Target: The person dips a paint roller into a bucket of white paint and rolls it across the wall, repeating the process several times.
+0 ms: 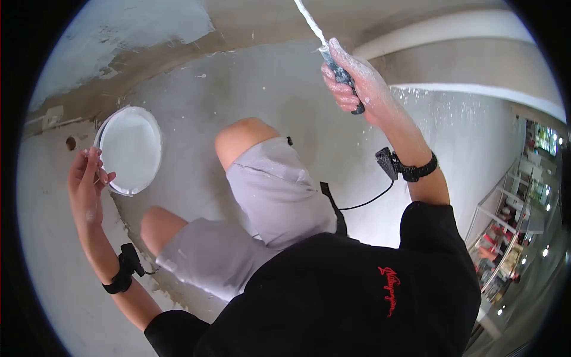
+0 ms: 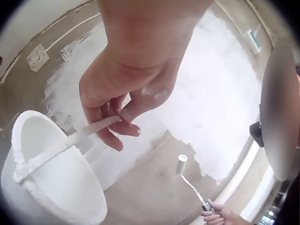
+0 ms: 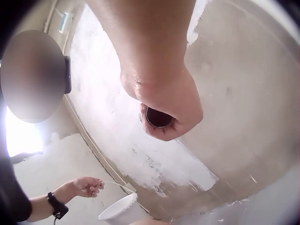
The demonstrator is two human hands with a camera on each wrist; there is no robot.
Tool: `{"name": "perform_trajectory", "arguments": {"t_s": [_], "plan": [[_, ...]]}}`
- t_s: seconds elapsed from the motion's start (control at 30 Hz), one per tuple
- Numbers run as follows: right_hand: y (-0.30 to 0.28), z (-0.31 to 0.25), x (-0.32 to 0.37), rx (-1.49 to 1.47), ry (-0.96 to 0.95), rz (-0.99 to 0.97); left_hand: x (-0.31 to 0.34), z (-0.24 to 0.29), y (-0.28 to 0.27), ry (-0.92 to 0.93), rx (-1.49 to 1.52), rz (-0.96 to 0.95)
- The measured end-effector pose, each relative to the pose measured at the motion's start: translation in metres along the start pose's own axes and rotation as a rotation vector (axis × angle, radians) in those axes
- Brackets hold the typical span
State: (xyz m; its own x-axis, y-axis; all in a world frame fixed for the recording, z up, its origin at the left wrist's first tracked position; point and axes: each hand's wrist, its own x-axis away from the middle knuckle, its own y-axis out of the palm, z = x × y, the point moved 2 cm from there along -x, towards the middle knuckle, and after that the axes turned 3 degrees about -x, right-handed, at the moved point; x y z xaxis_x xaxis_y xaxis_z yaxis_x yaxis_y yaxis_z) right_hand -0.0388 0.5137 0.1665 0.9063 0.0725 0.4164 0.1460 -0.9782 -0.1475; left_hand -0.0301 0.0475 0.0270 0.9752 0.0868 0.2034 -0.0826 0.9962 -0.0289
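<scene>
A white bucket point(image 1: 132, 152) with white paint inside hangs by its handle point(image 2: 70, 142) from the fingers of my left hand point(image 1: 89, 184), which are curled round that strip in the left wrist view. My right hand point(image 1: 363, 83) grips the dark, paint-spotted handle point(image 1: 342, 74) of a paint roller, its white-coated rod point(image 1: 310, 24) running up out of the head view. The left wrist view shows the white roller head point(image 2: 181, 164) in front of the wall. White paint smears both hands. In the right wrist view the fist point(image 3: 164, 108) is closed round the handle's end.
The wall point(image 2: 211, 93) is partly coated white, with bare grey-brown areas. A wall box point(image 2: 37, 57) and a long white pipe point(image 2: 241, 180) are fixed there. Paint drops dot the grey floor point(image 1: 196, 107). Shelving point(image 1: 496, 220) with goods and people stand far right.
</scene>
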Motion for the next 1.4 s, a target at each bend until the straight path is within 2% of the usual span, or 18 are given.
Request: {"name": "perform_trajectory", "arguments": {"t_s": [0.13,0.3,0.4,0.43,0.53,0.63,0.7,0.8,0.87,0.93,1.0,1.1,1.17,1.33,1.4], "plan": [[-0.005,0.002,-0.005,-0.078,0.032,0.054,-0.028,0.016,0.022,-0.041,-0.052,-0.055],[0.012,0.007,0.002,-0.111,0.085,0.169,-0.076,-0.015,0.045,-0.138,-0.120,-0.318],[0.052,0.021,0.029,-0.001,0.038,0.212,-0.083,-0.039,0.048,-0.087,-0.156,-0.409],[0.011,0.002,-0.017,0.002,0.119,0.158,-0.129,-0.021,0.080,-0.183,-0.210,-0.416],[0.018,-0.007,-0.024,0.138,0.163,0.146,-0.154,-0.028,0.088,-0.154,-0.252,-0.485],[0.024,-0.009,-0.029,0.172,0.197,0.129,-0.152,-0.026,0.102,-0.258,-0.326,-0.427],[0.031,-0.015,-0.034,0.214,0.232,0.142,-0.156,-0.030,0.104,-0.359,-0.309,-0.499],[0.040,-0.030,-0.033,0.296,0.244,0.174,-0.180,-0.055,0.097,-0.399,-0.231,-0.607],[0.036,-0.029,-0.031,0.339,0.213,0.181,-0.182,-0.059,0.114,-0.367,-0.204,-0.604],[0.038,-0.025,-0.040,0.376,0.253,0.164,-0.179,-0.066,0.107,-0.380,-0.142,-0.586],[0.042,-0.018,-0.056,0.587,0.297,0.202,-0.186,-0.082,0.104,-0.392,-0.092,-0.586],[0.049,0.000,-0.092,0.696,0.338,0.113,-0.196,-0.100,0.101,-0.426,-0.122,-0.639],[0.036,0.006,-0.085,0.842,0.382,0.096,-0.184,-0.092,0.114,-0.427,-0.108,-0.613],[0.037,0.023,-0.099,0.914,0.396,0.001,-0.185,-0.097,0.117,-0.445,-0.119,-0.574],[0.041,0.016,-0.105,0.927,0.404,-0.023,-0.182,-0.089,0.116,-0.452,-0.183,-0.622]]}}
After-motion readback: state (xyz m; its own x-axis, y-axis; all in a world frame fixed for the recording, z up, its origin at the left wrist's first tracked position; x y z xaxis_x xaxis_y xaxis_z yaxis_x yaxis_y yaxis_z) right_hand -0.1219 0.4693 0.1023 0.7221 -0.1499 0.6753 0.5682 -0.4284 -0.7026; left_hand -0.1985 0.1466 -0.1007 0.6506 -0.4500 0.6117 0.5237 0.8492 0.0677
